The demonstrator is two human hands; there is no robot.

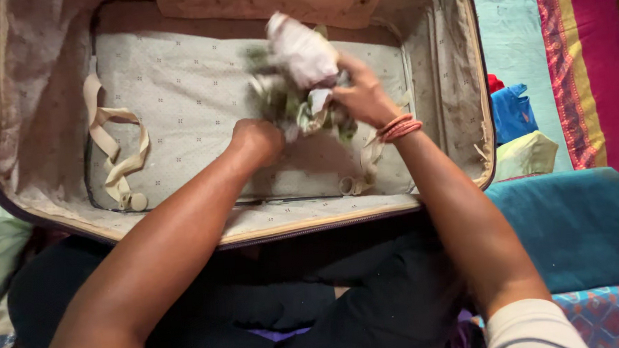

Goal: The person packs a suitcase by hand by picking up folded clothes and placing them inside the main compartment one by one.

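Both my hands, left hand & right hand, clench a bunched white-green cloth over the far-mid of the open suitcase; nothing packed yet, straps loose.

Open suitcase on patterned bed

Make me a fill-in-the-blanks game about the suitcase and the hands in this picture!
1. Both hands, the left hand and the right hand, grip a crumpled white and green ____ .
2. The hands work over an open ____ with a dotted lining.
3. The orange bangles sit on the ____ wrist.
4. The beige strap lies on the ____ side of the lining.

Missing words: cloth; suitcase; right; left
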